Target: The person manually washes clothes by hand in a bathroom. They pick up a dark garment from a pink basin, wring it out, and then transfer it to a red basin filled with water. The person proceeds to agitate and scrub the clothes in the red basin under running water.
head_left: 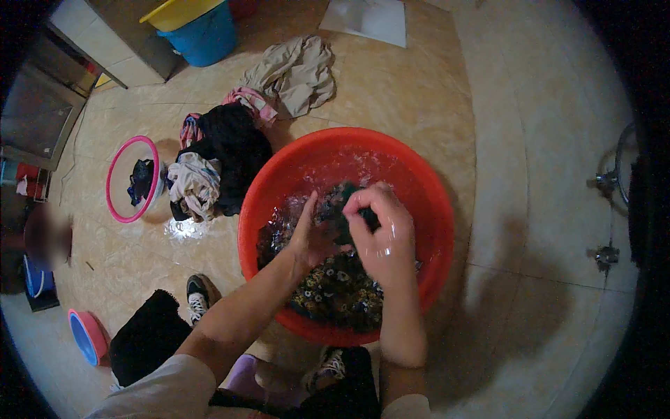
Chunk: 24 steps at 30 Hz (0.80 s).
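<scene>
A big red basin [434, 178] stands on the floor in front of me, with water and a dark cloth with white and yellow flowers [338, 290] inside. Over its left half, my left hand [310, 237] has its thumb stretched up and its palm turned inward; its other fingers are blurred by the wet cloth. Facing it, my right hand [385, 237] is wet, with thumb and forefinger curled round dark cloth. Between the hands a bunched dark part of the cloth rises, partly hidden by the right hand.
Left of the basin lie a black clothes pile [234, 150], a pale garment [195, 183] and a pink-rimmed tub [112, 167]. Beige cloth [300, 73] lies beyond. A blue bucket [202, 38] stands far left, a pink-and-blue basin [98, 335] near left. Wall taps [604, 257] are at right.
</scene>
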Available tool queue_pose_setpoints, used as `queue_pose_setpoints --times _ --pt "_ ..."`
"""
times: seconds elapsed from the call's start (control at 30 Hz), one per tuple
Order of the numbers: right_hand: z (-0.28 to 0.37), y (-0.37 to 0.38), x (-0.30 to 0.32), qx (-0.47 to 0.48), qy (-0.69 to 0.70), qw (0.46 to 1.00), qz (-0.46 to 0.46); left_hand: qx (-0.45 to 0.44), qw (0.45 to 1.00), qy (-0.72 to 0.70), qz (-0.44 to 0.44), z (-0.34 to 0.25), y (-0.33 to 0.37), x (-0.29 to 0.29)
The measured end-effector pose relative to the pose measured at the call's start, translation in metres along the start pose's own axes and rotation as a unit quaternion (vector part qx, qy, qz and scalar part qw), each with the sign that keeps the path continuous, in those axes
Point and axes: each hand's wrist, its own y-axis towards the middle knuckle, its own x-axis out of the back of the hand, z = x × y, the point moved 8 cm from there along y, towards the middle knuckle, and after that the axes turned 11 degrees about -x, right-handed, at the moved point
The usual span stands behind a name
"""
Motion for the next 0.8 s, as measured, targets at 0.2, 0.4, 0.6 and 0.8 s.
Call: queue_pose_setpoints --times 0.2,0.4,0.6,0.8 --pt "0.059 -0.032 -0.006 0.04 0.086 0.995 0.008 -0.093 0.99 0.01 0.101 -0.045 0.018 -0.092" --pt "0.025 -0.061 -0.068 0.176 -0.181 0.965 -0.069 -0.139 0.975 0.042 0.165 -0.049 0.021 -0.088" --pt "-0.036 0.008 -0.029 0.065 -0.083 0.987 -0.12 -0.158 0.976 0.14 -0.059 -0.048 -0.004 -0.051" --pt "-0.196 0.011 0.039 -0.223 -0.007 0.961 -0.162 -0.265 0.925 0.271 0.015 -0.097 -0.035 -0.085"
